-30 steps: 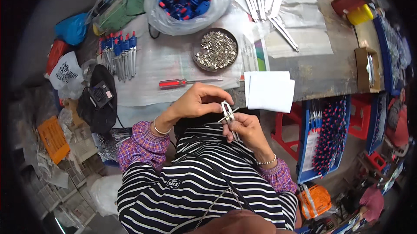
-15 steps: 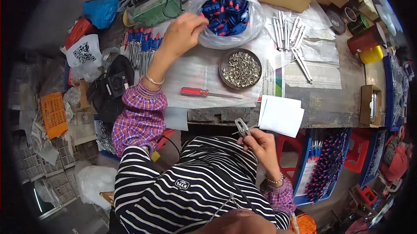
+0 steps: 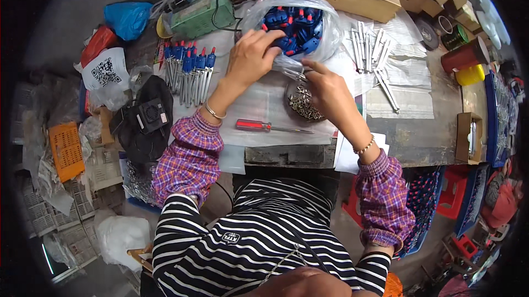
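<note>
My left hand [image 3: 252,60] is at the near left edge of a clear plastic bag [image 3: 334,33] filled with blue parts with red tips [image 3: 297,24]. Its fingers and thumb are curled toward each other; against the blue parts I cannot make out what lies between them. My right hand [image 3: 332,92] grips a silver forked metal piece [image 3: 296,75] between thumb and fingers, just in front of the bag. Below that hand, and partly covered by it, is a round dish of small metal pins [image 3: 303,104]. A red-handled screwdriver [image 3: 254,125] lies nearer me on the paper.
Blue-topped metal tools [image 3: 193,73] lie in a row at the left. Long silver metal pieces [image 3: 366,46] lie on paper at the right. A green box [image 3: 203,20] stands at the back left, white papers [image 3: 344,153] at the front edge, a small cardboard box [image 3: 469,137] far right.
My right hand has risen from my lap to above the dish, carrying the metal piece. My left hand has shifted right and slightly toward me, along the bag.
</note>
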`<state>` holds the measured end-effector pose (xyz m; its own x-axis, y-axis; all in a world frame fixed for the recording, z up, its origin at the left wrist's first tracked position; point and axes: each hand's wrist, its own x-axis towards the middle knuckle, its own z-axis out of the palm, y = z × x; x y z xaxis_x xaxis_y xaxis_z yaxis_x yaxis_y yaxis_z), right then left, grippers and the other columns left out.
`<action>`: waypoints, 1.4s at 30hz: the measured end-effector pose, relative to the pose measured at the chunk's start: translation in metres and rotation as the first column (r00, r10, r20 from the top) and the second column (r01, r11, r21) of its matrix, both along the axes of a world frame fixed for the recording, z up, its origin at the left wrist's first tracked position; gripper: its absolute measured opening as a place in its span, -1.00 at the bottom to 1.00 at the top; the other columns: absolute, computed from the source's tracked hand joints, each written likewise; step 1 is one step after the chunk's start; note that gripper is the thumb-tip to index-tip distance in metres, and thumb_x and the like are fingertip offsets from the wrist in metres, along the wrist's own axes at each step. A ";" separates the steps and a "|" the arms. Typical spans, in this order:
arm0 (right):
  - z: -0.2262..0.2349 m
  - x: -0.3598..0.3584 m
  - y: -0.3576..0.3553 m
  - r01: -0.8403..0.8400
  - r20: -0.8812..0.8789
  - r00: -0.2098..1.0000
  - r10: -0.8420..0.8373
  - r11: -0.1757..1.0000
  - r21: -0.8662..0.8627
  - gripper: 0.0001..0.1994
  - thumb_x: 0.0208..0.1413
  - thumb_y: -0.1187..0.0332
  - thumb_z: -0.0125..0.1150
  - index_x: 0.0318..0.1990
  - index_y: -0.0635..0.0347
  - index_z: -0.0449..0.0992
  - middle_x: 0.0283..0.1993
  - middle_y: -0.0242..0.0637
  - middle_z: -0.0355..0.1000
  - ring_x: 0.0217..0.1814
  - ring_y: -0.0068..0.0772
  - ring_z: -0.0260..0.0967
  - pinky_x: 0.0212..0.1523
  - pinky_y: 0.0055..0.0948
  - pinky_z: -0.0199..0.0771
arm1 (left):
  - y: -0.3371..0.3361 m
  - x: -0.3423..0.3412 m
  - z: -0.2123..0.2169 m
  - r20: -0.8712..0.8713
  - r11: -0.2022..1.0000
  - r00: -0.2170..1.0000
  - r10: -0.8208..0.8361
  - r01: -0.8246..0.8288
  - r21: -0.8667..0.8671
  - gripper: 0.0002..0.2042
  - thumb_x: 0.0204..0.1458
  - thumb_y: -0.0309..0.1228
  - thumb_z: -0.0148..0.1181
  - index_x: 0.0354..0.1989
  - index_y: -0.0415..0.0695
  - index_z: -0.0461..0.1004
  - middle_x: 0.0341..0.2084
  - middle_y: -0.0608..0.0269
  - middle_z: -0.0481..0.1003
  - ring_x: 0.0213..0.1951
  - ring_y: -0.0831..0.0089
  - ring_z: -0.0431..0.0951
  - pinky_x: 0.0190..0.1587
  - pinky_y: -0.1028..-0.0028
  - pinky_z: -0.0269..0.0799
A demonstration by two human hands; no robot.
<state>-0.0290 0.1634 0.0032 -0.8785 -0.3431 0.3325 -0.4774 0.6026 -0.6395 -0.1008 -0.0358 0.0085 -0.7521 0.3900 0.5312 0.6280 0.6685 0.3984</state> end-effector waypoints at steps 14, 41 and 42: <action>0.011 0.014 0.014 0.054 0.333 0.942 0.040 0.962 -0.267 -0.90 0.00 0.60 0.09 -0.31 0.48 0.42 -0.11 -0.20 0.47 -0.53 -0.48 0.41 -0.51 -0.52 0.38 | 0.004 0.011 0.016 0.221 0.902 0.952 -0.211 0.102 0.420 -0.74 -0.13 -0.57 0.15 -0.19 -0.16 0.47 -0.29 0.24 0.46 -0.25 0.46 0.47 -0.18 0.49 0.36; -0.023 0.200 0.032 0.540 0.799 0.540 0.263 0.620 -0.569 -0.80 0.19 0.47 0.00 -0.11 0.40 0.44 -0.43 -0.39 0.43 -0.54 -0.78 0.19 -0.53 -0.78 0.21 | 0.033 0.106 0.001 0.826 0.831 0.138 -0.546 0.214 0.514 -0.84 0.07 -0.43 0.11 -0.26 -0.25 0.52 -0.54 0.38 0.46 -0.54 0.70 0.37 -0.49 0.67 0.25; -0.024 0.200 0.032 0.542 0.799 0.541 0.264 0.617 -0.571 -0.80 0.19 0.47 0.00 -0.11 0.40 0.44 -0.43 -0.39 0.43 -0.54 -0.78 0.19 -0.53 -0.78 0.21 | 0.033 0.107 0.001 0.821 0.824 0.133 -0.556 0.218 0.523 -0.84 0.07 -0.43 0.11 -0.26 -0.24 0.52 -0.54 0.39 0.46 -0.53 0.71 0.38 -0.49 0.67 0.26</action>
<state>0.1711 0.1949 -0.0207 -0.8751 -0.1966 -0.4421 0.4794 -0.2284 -0.8473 0.0059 -0.0027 0.0100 -0.5286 0.7976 -0.2905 -0.1554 0.2455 0.9569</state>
